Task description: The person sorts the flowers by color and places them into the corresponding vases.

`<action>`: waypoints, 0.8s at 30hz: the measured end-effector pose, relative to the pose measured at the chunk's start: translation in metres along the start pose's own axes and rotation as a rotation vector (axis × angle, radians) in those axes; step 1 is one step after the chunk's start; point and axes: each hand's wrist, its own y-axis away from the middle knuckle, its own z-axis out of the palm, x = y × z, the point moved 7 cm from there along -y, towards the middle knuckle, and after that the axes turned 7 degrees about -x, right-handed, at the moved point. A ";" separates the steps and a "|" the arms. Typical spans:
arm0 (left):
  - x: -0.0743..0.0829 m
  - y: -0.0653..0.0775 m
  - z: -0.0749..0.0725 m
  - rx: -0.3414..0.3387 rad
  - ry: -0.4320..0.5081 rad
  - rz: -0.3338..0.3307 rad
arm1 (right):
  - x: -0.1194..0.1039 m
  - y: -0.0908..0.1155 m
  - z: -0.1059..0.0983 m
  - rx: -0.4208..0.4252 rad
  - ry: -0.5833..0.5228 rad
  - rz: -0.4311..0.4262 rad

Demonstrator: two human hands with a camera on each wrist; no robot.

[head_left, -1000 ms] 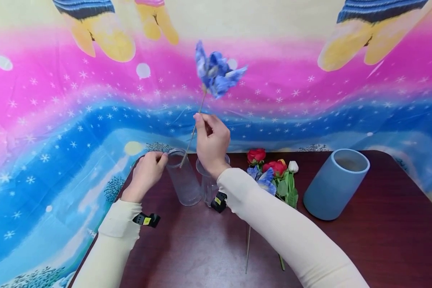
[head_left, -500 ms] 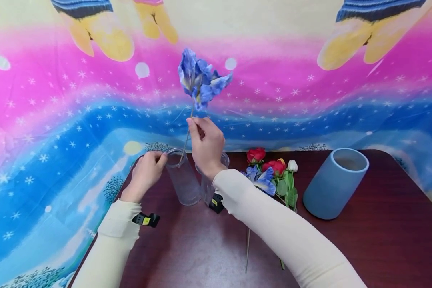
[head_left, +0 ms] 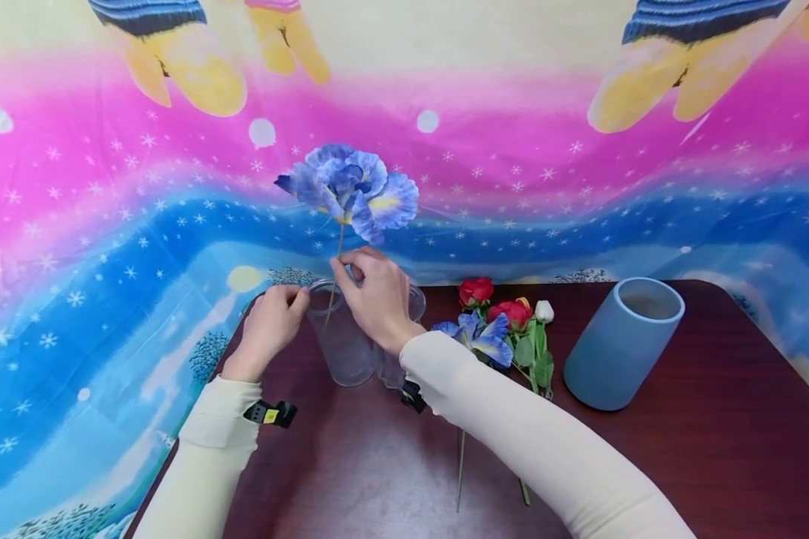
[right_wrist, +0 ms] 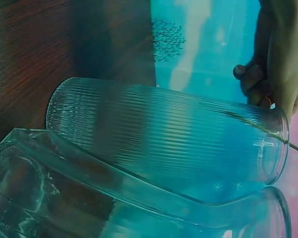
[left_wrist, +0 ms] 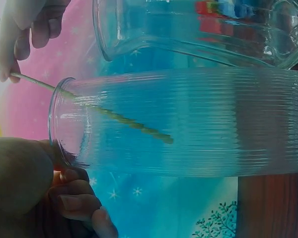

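Note:
A blue artificial flower (head_left: 350,187) with a thin stem is pinched between the thumb and fingers of my right hand (head_left: 376,292). Its bloom stands above the hand, and the stem's lower end (left_wrist: 139,126) hangs inside a ribbed clear glass vase (left_wrist: 188,124), short of the bottom. The vase (head_left: 345,348) stands upright on the table. My left hand (head_left: 273,323) pinches the rim of this vase at its left side. Right beside it stands a second clear glass vase (right_wrist: 99,183) with a flared mouth, partly hidden behind my right hand in the head view.
Red flowers (head_left: 512,313), a white bud (head_left: 544,311) and another blue flower (head_left: 482,338) lie on the dark wooden table (head_left: 350,464), their stems partly under my right sleeve. A blue-grey vase (head_left: 623,344) stands at the right. A printed cloth (head_left: 512,187) hangs behind.
My right hand has moved down and left with the blue flower, and its stem has gone from the vase's mouth farther inside. My left hand stays at the rim.

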 end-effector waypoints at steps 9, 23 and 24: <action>-0.001 0.001 -0.001 0.002 0.000 -0.010 | -0.003 0.004 0.008 -0.060 0.014 -0.016; -0.001 -0.001 0.000 -0.011 0.000 -0.001 | -0.007 0.008 0.017 -0.089 0.031 -0.007; -0.001 -0.001 0.000 -0.011 -0.003 0.001 | -0.007 0.008 0.019 -0.095 0.033 -0.002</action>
